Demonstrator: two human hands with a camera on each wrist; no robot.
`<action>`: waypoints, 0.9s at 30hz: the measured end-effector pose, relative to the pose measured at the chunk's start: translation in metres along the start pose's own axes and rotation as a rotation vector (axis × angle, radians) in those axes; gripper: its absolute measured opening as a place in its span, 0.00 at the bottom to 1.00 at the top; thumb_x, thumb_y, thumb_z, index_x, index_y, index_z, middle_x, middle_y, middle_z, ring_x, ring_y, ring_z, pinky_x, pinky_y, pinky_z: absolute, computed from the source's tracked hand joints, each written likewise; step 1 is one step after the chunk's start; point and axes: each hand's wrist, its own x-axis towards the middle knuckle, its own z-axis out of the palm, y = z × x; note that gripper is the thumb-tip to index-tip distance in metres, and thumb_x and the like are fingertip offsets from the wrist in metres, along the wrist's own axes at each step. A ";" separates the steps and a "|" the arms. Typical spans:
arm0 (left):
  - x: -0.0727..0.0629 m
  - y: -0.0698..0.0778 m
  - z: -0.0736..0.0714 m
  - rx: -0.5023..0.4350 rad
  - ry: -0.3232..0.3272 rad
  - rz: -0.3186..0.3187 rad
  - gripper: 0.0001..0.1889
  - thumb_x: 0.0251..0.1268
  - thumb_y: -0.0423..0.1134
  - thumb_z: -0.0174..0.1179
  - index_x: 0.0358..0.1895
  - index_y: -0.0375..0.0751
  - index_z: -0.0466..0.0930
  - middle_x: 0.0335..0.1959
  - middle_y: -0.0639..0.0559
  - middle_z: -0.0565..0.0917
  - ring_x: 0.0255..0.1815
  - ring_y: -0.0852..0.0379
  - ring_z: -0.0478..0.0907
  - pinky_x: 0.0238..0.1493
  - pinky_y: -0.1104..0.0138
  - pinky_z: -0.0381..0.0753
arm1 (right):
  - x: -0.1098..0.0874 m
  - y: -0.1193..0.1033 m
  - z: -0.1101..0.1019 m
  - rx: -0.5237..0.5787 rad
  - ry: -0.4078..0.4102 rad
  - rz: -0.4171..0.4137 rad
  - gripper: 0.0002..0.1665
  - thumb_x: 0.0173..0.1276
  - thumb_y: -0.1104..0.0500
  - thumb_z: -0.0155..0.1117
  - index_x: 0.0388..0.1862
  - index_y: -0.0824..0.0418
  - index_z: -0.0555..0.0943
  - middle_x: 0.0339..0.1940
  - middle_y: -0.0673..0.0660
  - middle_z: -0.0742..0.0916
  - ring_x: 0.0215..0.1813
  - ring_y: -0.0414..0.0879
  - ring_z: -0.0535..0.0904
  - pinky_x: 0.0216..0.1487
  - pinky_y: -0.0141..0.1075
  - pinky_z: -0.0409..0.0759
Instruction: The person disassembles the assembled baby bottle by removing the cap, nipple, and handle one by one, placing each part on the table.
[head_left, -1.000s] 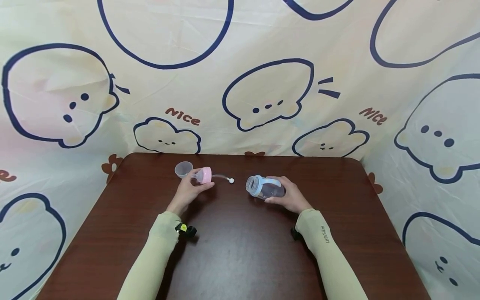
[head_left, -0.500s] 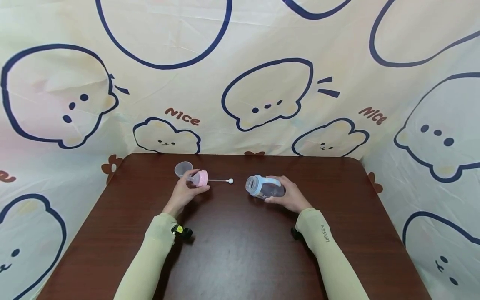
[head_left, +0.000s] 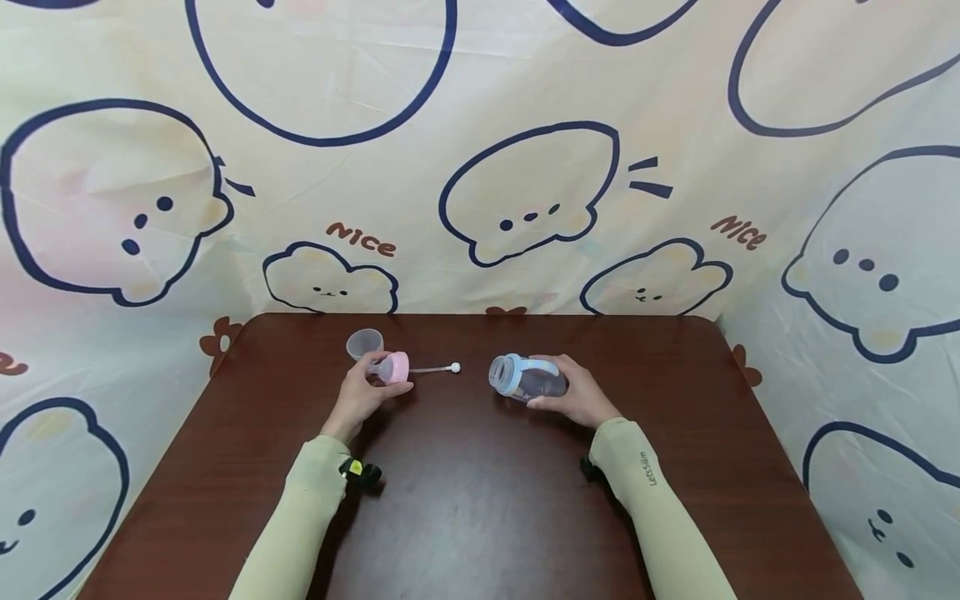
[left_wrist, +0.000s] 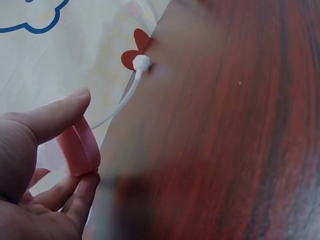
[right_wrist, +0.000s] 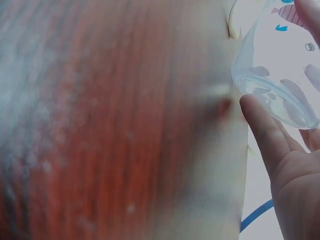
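In the head view my left hand (head_left: pixel 354 403) pinches the pink screw ring (head_left: pixel 398 367) of a baby bottle top by its rim. A clear nipple (head_left: pixel 381 368) points left from the ring. From its other side a thin straw (left_wrist: pixel 118 107) with a white ball-shaped end (head_left: pixel 455 367) sticks out to the right. My right hand (head_left: pixel 582 395) grips a clear baby bottle (head_left: pixel 543 384) with a light blue collar and handle (head_left: pixel 542 364). The bottle is tilted over, its uncovered mouth (head_left: pixel 500 374) facing left towards the white ball. A gap separates the two.
A clear cup-shaped cover (head_left: pixel 364 340) stands on the dark brown table (head_left: pixel 480 500), just behind my left hand. Behind the table's far edge hangs a cream cloth (head_left: pixel 420 283) with blue cartoon outlines.
My left hand has drawn slightly left and nearer with the pink ring. The straw, curved earlier, now looks straighter. My right hand and the bottle have stayed nearly still.
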 end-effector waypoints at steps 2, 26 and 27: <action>0.000 -0.001 0.000 0.008 0.001 -0.015 0.44 0.58 0.45 0.78 0.75 0.44 0.65 0.70 0.38 0.69 0.63 0.40 0.70 0.63 0.52 0.74 | 0.000 0.001 0.000 -0.002 -0.004 0.003 0.47 0.54 0.44 0.85 0.72 0.41 0.74 0.64 0.52 0.80 0.61 0.52 0.76 0.64 0.52 0.76; 0.001 -0.005 -0.005 0.060 0.010 -0.027 0.44 0.58 0.44 0.78 0.75 0.42 0.65 0.71 0.37 0.70 0.64 0.38 0.70 0.66 0.47 0.73 | 0.001 0.000 0.000 0.001 -0.003 0.020 0.46 0.54 0.43 0.85 0.72 0.38 0.74 0.64 0.52 0.80 0.61 0.51 0.76 0.64 0.53 0.76; 0.001 -0.005 -0.005 0.061 0.010 -0.029 0.44 0.58 0.44 0.78 0.76 0.41 0.64 0.71 0.37 0.70 0.65 0.38 0.70 0.67 0.46 0.72 | 0.001 0.000 0.001 0.002 -0.003 0.021 0.46 0.54 0.43 0.85 0.72 0.38 0.74 0.64 0.52 0.80 0.61 0.51 0.76 0.64 0.54 0.76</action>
